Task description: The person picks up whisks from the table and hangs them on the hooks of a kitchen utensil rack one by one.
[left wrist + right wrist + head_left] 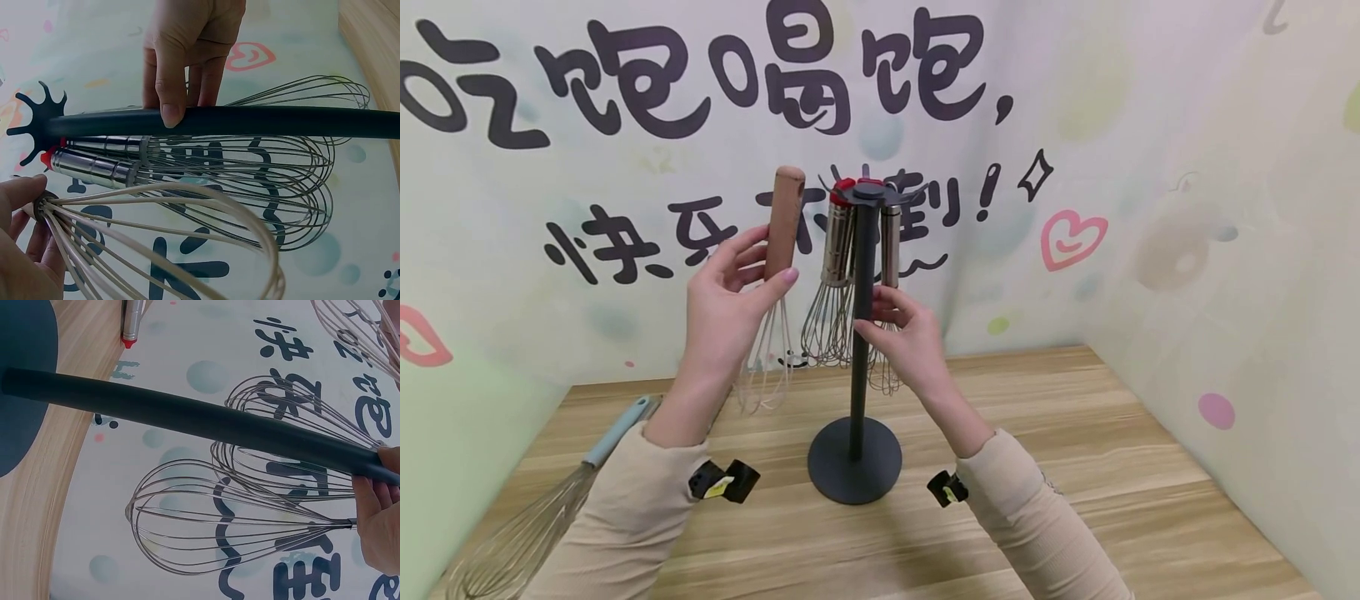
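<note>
My left hand (pixel 721 292) grips a whisk by its wooden handle (pixel 785 218), held upright left of a dark utensil stand (pixel 859 379). Pale wires (pixel 231 237) fan out below that handle, apart from the stand. Thumb and fingers of my right hand (pixel 912 335) pinch the stand's post about halfway up. Several metal whisks hang from the hooked top (pixel 870 195) of the stand; one steel handle (pixel 837 246) has a red end. In the right wrist view, wire loops (pixel 187 515) of hanging whisks show beside the post (pixel 187 415).
A large whisk with a light blue handle (pixel 617 432) lies at the left of the wooden table (pixel 1037 467), partly behind my left sleeve. The right wrist view shows a metal handle with a red tip (pixel 130 344) near the table's edge. A printed wall covering (pixel 1150 167) stands behind.
</note>
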Demonstrator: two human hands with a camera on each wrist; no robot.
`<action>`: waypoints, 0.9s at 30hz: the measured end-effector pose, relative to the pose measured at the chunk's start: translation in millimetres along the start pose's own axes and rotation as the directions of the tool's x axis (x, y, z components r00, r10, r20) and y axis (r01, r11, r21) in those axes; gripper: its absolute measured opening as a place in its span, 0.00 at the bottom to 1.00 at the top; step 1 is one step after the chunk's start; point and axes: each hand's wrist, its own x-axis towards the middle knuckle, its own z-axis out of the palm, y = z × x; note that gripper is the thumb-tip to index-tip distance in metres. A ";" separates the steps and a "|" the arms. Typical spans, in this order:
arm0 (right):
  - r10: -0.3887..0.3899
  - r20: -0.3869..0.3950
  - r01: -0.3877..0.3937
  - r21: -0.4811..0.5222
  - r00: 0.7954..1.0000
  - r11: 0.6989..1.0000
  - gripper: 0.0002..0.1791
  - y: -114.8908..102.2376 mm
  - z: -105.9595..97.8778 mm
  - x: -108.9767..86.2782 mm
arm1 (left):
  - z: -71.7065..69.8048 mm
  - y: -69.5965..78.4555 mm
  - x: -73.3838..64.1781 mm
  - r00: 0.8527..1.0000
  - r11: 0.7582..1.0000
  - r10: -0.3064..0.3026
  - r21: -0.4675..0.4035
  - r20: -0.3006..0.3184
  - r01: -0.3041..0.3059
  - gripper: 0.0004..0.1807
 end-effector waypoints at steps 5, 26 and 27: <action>-0.007 -0.008 0.007 -0.002 1.000 1.000 0.20 -0.9 1.9 -1.0 | 1.1 1.4 1.0 1.000 1.000 0.003 0.017 -0.004 -0.003 0.28; -0.032 -0.011 0.032 -0.011 0.999 0.999 0.21 -1.9 4.0 -2.3 | 8.1 7.2 3.4 1.000 1.000 0.005 0.005 -0.022 -0.005 0.29; -0.030 -0.011 0.030 -0.011 0.999 0.999 0.21 -1.7 4.0 -2.3 | 8.3 7.2 3.5 1.000 1.000 0.006 0.005 -0.024 -0.006 0.29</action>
